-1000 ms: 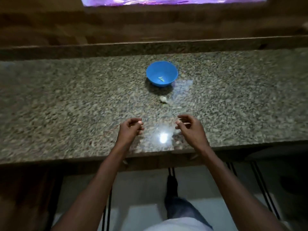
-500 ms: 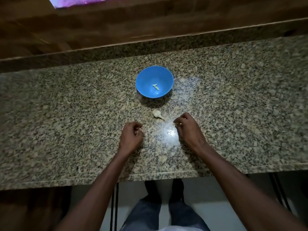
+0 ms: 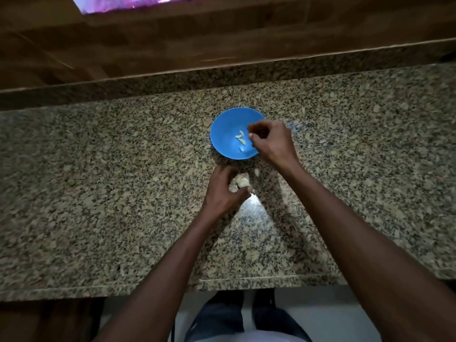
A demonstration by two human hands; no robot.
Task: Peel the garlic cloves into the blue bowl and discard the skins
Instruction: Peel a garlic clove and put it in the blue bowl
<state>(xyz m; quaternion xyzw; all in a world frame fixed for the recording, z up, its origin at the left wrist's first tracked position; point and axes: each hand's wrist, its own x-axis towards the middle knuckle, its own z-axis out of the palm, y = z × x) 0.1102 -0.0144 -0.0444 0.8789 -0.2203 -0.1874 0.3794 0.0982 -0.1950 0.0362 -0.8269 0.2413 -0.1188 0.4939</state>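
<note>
Right hand (image 3: pixel 270 141) moved from the counter edge to over the blue bowl (image 3: pixel 229 127), fingers curled; can't tell what it pinches.
Left hand (image 3: pixel 222 191) half-curled around the garlic bulb (image 3: pixel 242 181) on the granite counter (image 3: pixel 98 193); three peeled cloves (image 3: pixel 240 138) in the bowl. Risk: I snag the rim, bowl tips.

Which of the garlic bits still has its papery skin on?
The pale lump on the counter, beside the left hand. It looks papery and whitish, while the small pieces in the blue bowl are yellowish and bare.
</note>
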